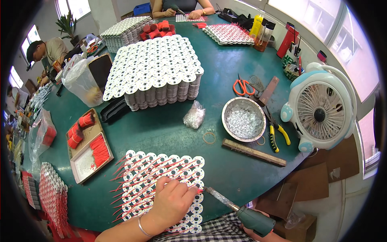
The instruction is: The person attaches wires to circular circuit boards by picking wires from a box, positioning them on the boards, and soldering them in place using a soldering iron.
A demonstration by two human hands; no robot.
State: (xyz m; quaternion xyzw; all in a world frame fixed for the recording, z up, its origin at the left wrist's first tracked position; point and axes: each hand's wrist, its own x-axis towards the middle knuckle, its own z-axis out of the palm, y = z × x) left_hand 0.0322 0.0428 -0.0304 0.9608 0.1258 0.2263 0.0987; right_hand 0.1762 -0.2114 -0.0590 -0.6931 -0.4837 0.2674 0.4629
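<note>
In front of me lies a sheet of joined round white circuit boards [196, 208], with thin red wires laid in rows across most of it and sticking out past its left edge. My left hand [173, 199], a bracelet at its wrist, rests on the sheet with thumb and fingers pinched on red wire ends [200, 191] near the right edge. My right hand [264, 234], partly hidden at the bottom, grips the green handle of a soldering iron [256, 221]. The iron's tip meets the board edge beside my left fingertips.
Left stands an open box [76, 174] of red wires. A tall stack of board sheets [163, 94] sits behind. On the right are a metal bowl [224, 121] of silvery bits, a wooden bar [254, 152], pliers [274, 141], scissors [243, 86] and a fan [319, 115]. Other people work beyond.
</note>
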